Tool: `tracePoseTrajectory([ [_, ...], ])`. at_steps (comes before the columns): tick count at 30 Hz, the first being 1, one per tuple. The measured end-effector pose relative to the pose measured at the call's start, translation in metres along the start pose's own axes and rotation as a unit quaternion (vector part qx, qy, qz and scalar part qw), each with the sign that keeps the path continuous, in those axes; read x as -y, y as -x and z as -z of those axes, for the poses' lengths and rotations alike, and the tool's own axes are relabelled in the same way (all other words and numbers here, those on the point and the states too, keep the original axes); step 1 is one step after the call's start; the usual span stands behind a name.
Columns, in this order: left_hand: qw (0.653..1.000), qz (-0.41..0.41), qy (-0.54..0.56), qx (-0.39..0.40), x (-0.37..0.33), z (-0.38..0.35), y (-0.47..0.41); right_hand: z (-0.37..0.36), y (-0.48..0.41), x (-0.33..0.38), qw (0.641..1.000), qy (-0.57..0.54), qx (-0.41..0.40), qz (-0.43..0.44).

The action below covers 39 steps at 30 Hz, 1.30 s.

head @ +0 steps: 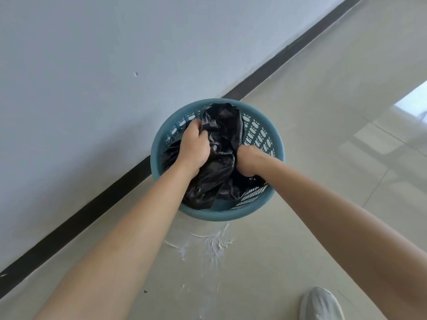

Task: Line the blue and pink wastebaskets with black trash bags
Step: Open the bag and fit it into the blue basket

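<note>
Black plastic fills most of the blue wastebasket [272,135]: a crumpled black trash bag [221,158] sits bunched inside the round, slotted basket, its film wrinkled and glossy, with one fold rising to the far rim and another sagging toward the near rim. The bag is not spread over the rim; the blue edge shows bare all the way round, and slotted wall is visible on the right side and at the near right.

Both of the person's hands are down inside the basket. The left hand [194,146] is curled into a fist around a gather of the bag near the far left wall, knuckles up. The right hand [248,161] is also closed on the plastic, lower and toward the right wall, its fingers buried in the folds so only the back of the hand and wrist show. Bare forearms reach in from the lower corners.

The basket stands on a pale tiled floor [323,158], touching or just beside a dark baseboard [92,218] under a light wall [92,65]. White smears [215,243] mark the floor near the basket, and a grey shoe [320,304] shows at the bottom right.
</note>
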State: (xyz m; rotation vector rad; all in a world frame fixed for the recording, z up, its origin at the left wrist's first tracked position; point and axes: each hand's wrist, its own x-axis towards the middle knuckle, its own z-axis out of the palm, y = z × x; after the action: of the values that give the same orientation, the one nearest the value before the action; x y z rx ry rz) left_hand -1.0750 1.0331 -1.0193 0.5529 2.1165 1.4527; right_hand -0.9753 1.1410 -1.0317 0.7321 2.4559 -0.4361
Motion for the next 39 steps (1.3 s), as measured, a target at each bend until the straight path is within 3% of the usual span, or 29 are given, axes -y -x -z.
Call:
tracePoseTrajectory([
  [4,0.991,-0.048,0.112,-0.046,-0.033,0.006,-0.003,0.024,0.003,-0.015,0.99,-0.054,-0.131,-0.006],
  [8,0.986,-0.039,0.153,-0.059,-0.049,0.024,-0.004,0.057,0.001,-0.012,0.975,-0.051,-0.218,0.002],
  [10,0.964,0.0,0.257,-0.066,-0.051,0.031,-0.004,0.075,0.001,-0.008,0.96,-0.05,-0.276,-0.007],
  [12,0.92,0.061,0.382,-0.068,-0.045,0.032,-0.002,0.082,0.004,-0.004,0.944,-0.088,-0.319,0.001],
  [15,0.866,0.206,0.445,-0.096,-0.02,0.023,0.007,0.069,0.006,0.001,0.937,-0.142,-0.318,0.011],
  [17,0.865,0.281,0.402,-0.109,0.002,0.014,0.009,0.054,0.001,0.002,0.952,-0.171,-0.253,0.014],
  [20,0.896,0.315,0.294,-0.103,0.008,0.01,0.01,0.045,0.006,0.001,0.974,-0.191,-0.117,0.045],
  [22,0.948,0.266,0.154,-0.086,0.005,0.014,0.005,0.034,0.005,0.003,0.994,-0.056,-0.082,0.053],
  [24,0.985,0.144,-0.092,-0.019,-0.002,0.024,0.002,0.016,0.004,0.01,0.988,0.101,-0.103,0.054],
  [27,0.925,-0.028,-0.378,-0.003,-0.013,0.052,0.001,-0.009,0.002,0.015,0.972,0.197,-0.118,0.052],
  [30,0.907,-0.092,-0.405,-0.063,-0.018,0.076,-0.001,-0.015,-0.001,0.008,0.974,0.216,-0.062,0.032],
  [32,0.895,-0.104,-0.42,-0.108,-0.016,0.089,0.001,-0.012,0.0,0.003,0.984,0.171,-0.044,0.028],
  [34,0.892,-0.091,-0.423,-0.132,-0.012,0.1,0.003,-0.005,0.002,0.001,0.995,0.061,-0.076,0.018],
  [35,0.896,-0.074,-0.417,-0.135,-0.011,0.106,0.003,0.0,0.004,0.002,0.991,0.007,-0.13,0.022],
  [39,0.908,-0.005,-0.399,-0.124,-0.009,0.122,0.002,0.022,0.005,0.011,0.919,-0.036,-0.39,0.037],
])
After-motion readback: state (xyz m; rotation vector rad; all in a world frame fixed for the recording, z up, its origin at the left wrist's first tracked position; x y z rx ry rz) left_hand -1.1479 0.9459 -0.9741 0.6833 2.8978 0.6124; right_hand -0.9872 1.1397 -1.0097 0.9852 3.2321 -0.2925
